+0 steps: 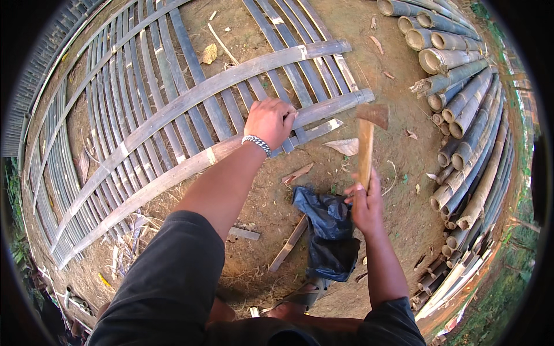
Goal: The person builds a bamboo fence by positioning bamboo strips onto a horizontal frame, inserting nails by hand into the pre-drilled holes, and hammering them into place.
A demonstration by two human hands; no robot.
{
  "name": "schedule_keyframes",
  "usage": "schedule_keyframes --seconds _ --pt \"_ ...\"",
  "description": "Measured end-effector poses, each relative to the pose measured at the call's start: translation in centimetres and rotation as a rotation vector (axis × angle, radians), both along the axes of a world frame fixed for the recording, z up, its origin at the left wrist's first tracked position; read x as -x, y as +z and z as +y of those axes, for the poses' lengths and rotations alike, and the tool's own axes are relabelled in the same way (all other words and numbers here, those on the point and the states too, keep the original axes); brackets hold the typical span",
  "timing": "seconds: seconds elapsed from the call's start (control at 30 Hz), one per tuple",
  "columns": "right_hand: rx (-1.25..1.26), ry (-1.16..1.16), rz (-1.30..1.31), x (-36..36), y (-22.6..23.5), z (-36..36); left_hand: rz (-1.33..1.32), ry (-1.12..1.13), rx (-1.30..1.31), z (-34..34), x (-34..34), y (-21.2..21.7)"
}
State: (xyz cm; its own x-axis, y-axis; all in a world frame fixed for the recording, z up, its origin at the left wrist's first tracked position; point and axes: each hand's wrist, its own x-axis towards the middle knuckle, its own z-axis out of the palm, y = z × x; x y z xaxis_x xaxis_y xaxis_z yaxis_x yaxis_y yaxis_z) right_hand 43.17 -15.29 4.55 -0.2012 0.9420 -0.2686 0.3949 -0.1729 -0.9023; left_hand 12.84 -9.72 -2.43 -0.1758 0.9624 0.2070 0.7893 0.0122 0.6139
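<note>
A hatchet with a pale wooden handle and rusty head is in my right hand. The hatchet stands upright, its head beside the right end of the near bamboo rail. My left hand, a chain bracelet at its wrist, rests on that rail with fingers curled; whatever they hold is hidden. The rail crosses the ends of many split bamboo slats. Just beyond it, a second bamboo rail runs across the same slats.
Stacked bamboo poles lie along the right. A black plastic bag is by my foot, with a wooden strip beside it. A dry leaf lies near the rail's end. Bamboo shavings litter the dirt at left.
</note>
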Motion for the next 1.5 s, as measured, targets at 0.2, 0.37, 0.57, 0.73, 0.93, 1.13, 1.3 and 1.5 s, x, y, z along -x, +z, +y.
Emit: schedule_keyframes --seconds 0.2,0.37,0.57,0.73,0.93,1.13,1.3,1.5 --pt "0.153 0.268 -0.323 4.9 2.6 0.1 -0.015 0.002 0.013 -0.1 0.7 0.0" --pt "-0.353 0.401 -0.527 5.6 0.9 0.6 0.005 0.006 0.043 0.2 0.3 0.1" --pt "-0.41 0.39 -0.513 6.6 1.5 1.2 -0.013 0.0 0.063 0.3 0.6 0.2" --pt "-0.254 0.48 -0.643 6.9 2.5 2.4 0.032 -0.035 0.173 0.3 0.8 0.5" --pt "-0.652 0.396 -0.486 6.8 2.6 2.3 0.012 0.01 0.086 0.2 0.6 0.3" --pt "-0.489 0.426 -0.624 6.5 4.0 3.3 -0.038 -0.006 0.094 0.0 0.7 0.8" --pt "-0.767 0.306 -0.383 7.4 4.5 2.7 -0.064 0.201 -0.159 -0.2 1.2 -1.2" --pt "-0.211 0.566 -0.838 7.5 4.9 2.4 0.108 0.278 0.062 0.2 0.4 -0.4"
